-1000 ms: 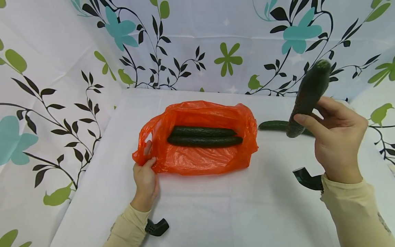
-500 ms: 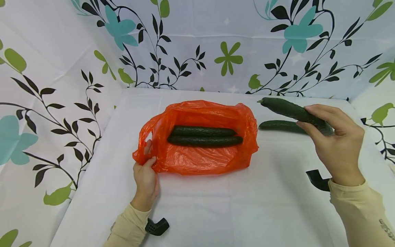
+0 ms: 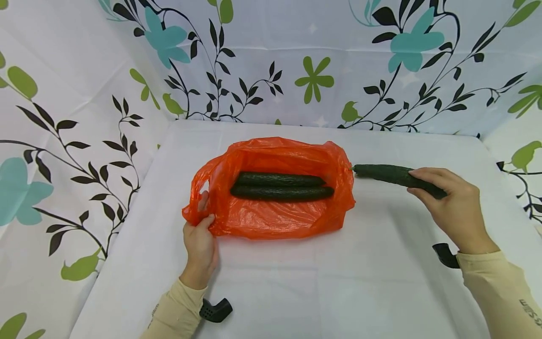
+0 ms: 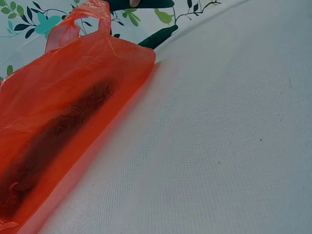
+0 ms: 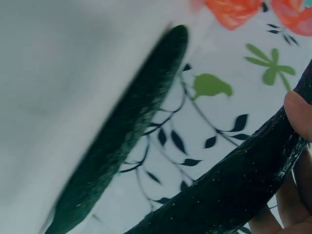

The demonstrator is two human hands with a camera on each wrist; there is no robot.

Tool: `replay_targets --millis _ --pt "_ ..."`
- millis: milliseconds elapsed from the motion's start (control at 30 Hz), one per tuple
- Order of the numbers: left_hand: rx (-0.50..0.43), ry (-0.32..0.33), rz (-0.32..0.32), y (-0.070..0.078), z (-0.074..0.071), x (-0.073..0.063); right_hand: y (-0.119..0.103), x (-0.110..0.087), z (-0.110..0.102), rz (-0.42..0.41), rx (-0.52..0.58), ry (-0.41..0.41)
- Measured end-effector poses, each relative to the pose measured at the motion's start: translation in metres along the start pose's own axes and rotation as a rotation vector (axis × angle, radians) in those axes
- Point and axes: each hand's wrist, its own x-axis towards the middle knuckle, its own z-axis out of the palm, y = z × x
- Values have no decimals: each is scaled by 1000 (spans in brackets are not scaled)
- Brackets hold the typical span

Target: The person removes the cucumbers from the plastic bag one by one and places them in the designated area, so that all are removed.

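My left hand (image 3: 199,252) grips the left handle side of an orange plastic bag (image 3: 275,221), its thumb in front and some fingers behind the film. The bag lies on its side, mouth spread, with two dark green cucumbers (image 3: 281,193) parallel inside. In the left wrist view, one cucumber shows dimly through the bag wall (image 4: 63,122). My right hand (image 3: 455,207) pinches another cucumber (image 5: 234,185) near its right end, raised above the table, its stem tip by the bag's right edge in the head view. One more cucumber (image 5: 122,131) lies on the table, hidden behind the held one in the head view.
A white cloth covers the table (image 3: 271,287). Behind it and at the sides hangs a white curtain (image 3: 258,42) printed with leaves and flowers. Black wrist devices are at the left wrist (image 3: 216,310) and the right wrist (image 3: 445,255).
My right hand has turned the cucumber from steeply upright to nearly level, stem end leftward, and lowered it in front of the lying cucumber. My left hand and the bag have stayed put.
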Motion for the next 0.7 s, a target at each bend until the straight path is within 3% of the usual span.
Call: replay_targets --millis 300,700 --pt "-18 1 6 -2 0 1 23 -3 2 -32 -135 -110" --pt "8 -14 4 -1 -3 1 57 -11 3 58 -204 -200"
